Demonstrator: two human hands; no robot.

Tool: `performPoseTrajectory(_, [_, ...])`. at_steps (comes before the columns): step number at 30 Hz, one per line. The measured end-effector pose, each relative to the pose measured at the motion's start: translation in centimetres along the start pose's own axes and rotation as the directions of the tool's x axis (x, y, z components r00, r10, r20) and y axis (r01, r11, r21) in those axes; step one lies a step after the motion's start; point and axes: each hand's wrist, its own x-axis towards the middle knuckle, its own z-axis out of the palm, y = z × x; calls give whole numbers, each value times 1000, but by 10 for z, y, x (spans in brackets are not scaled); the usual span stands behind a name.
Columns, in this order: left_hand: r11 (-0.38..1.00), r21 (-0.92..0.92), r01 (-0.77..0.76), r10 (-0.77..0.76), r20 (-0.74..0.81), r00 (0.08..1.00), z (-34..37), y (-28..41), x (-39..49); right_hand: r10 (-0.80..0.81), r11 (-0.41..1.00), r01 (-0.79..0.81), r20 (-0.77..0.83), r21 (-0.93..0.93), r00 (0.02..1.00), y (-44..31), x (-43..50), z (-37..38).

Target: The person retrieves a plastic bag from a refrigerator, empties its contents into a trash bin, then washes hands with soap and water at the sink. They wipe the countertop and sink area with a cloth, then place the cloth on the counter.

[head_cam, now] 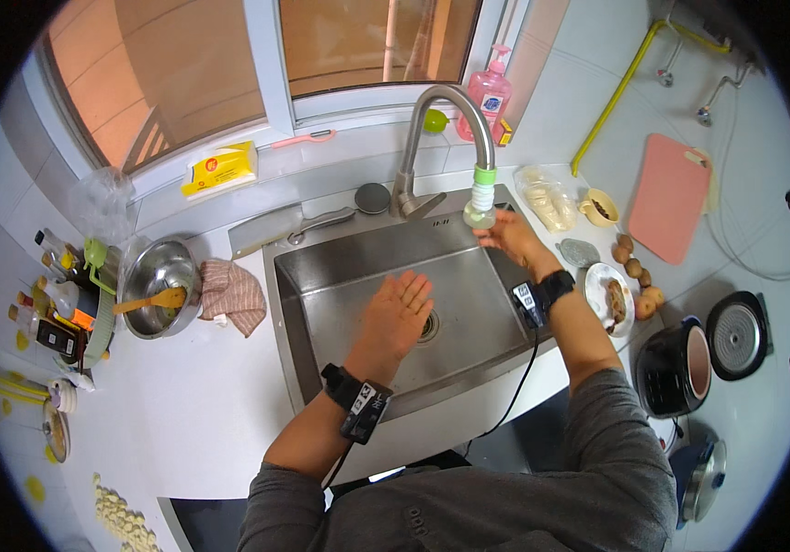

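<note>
Over the stainless steel sink basin (pixel 340 283) is my left hand (pixel 398 314), palm up with the fingers extended and nothing in it. My right hand (pixel 511 238) is at the spray head (pixel 480 215) of the curved faucet (pixel 460 96); its fingertips are beside or against the lower end, and contact cannot be told for sure. Both wrists carry black straps with small cabled devices. A cleaver (pixel 271 231) lies behind the sink's back left corner, near a dark round lid (pixel 372 198).
Left of the sink are a striped cloth (pixel 233 293), a steel bowl (pixel 153 276) with a wooden spatula, and bottles. On the right are a plate (pixel 596 283) of food, a yellow cup (pixel 609 199), potatoes and a black cooker (pixel 664 372). A pink soap bottle (pixel 488 96) stands behind the faucet.
</note>
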Motion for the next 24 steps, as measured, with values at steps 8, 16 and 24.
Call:
performPoseTrajectory(8, [997, -11, -82, 81, -96, 992, 30, -46, 66, -42, 990, -11, 374, 138, 926, -15, 76, 4])
performPoseTrajectory(16, [986, -38, -165, 158, -140, 977, 46, -58, 103, -199, 927, 332, 522, -175, 830, -9, 100, -1])
performPoseTrajectory(24, [977, -70, -199, 178, -233, 956, 52, -63, 120, -256, 924, 370, 562, -97, 786, 8, 112, -2])
